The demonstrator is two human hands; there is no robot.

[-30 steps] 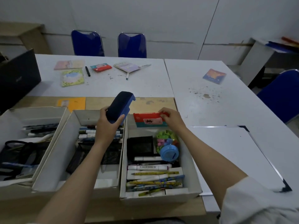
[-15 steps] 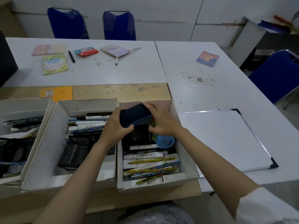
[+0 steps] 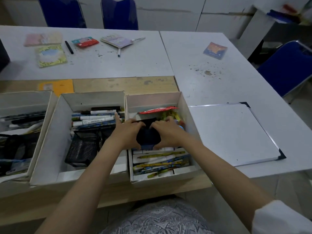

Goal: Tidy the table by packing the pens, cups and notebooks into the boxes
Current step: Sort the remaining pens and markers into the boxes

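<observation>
Both hands were down in the right-hand box (image 3: 186, 112), pressing a dark blue case (image 3: 148, 137) into the gap between the red packet (image 3: 157, 110) at the box's 12 o'clock end and the pens (image 3: 160, 163) stacked at its 6 o'clock end. The left hand (image 3: 129, 133) cupped the case from 9 o'clock and the right hand (image 3: 166, 132) from 3 o'clock, fingers curled over its top edge and thumbs hooked under its near edge; a two-sided grip like that probably served to keep the case level while it was wedged into a tight slot. The middle box (image 3: 55, 135), just beside at 9 o'clock, held markers (image 3: 94, 118) and a black mesh holder (image 3: 82, 149). Much seemed left to pack: notebooks (image 3: 50, 55) and a black pen (image 3: 69, 47) lay on the white table (image 3: 135, 65) toward 11 o'clock, and another small notebook (image 3: 215, 50) well apart at 1 o'clock.
</observation>
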